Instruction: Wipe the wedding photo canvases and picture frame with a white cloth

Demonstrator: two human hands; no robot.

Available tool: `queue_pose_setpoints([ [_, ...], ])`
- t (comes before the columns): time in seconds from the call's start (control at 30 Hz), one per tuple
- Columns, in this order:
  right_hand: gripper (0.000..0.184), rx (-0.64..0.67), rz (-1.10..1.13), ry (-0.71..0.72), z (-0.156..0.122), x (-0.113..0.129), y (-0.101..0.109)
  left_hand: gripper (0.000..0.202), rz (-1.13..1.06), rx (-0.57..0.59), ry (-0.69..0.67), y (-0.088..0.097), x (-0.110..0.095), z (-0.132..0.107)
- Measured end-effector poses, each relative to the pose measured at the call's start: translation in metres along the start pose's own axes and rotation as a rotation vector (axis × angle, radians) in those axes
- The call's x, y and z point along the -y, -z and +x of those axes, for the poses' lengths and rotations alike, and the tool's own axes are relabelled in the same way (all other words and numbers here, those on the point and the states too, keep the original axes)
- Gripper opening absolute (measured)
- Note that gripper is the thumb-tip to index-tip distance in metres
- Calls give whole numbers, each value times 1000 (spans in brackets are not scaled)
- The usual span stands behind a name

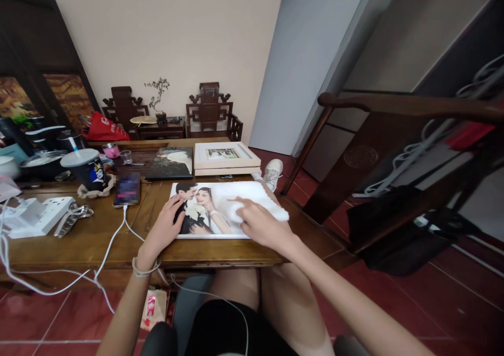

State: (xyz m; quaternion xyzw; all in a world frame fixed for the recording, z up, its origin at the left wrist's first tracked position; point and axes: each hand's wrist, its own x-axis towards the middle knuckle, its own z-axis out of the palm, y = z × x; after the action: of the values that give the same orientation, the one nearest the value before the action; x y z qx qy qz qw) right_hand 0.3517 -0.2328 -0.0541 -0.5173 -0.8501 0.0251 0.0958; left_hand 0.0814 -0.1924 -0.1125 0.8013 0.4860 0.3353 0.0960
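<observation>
White fluffy cloth [262,196] on a white-edged rectangular photo panel [199,220], near the front edge of the brown wooden desk [220,252].
The left hand [168,223] lies on the panel's left end, thumb and fingers apart; the right hand [260,223] is at the cloth, index finger extended, though whether the other fingers pinch it cannot be told. Good work here likely calls for light, even pressure, the cloth flat beneath the fingertips, and the left hand steadying the panel by its rim.
</observation>
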Motion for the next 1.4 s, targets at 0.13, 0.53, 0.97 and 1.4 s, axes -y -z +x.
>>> queue_pose_setpoints([
  [0.13,19,-72,-21,2,46,-30,-11,41,23,27,23,8,-1,9],
  [0.53,22,-106,70,228,-19,-4,-20,38,28,45,18,3,4,9],
  [0.97,20,-122,-33,14,38,-35,-19,45,28,30,29,-2,10,4],
  [1.4,21,-124,18,168,-59,10,-24,46,31,34,47,-1,4,7],
])
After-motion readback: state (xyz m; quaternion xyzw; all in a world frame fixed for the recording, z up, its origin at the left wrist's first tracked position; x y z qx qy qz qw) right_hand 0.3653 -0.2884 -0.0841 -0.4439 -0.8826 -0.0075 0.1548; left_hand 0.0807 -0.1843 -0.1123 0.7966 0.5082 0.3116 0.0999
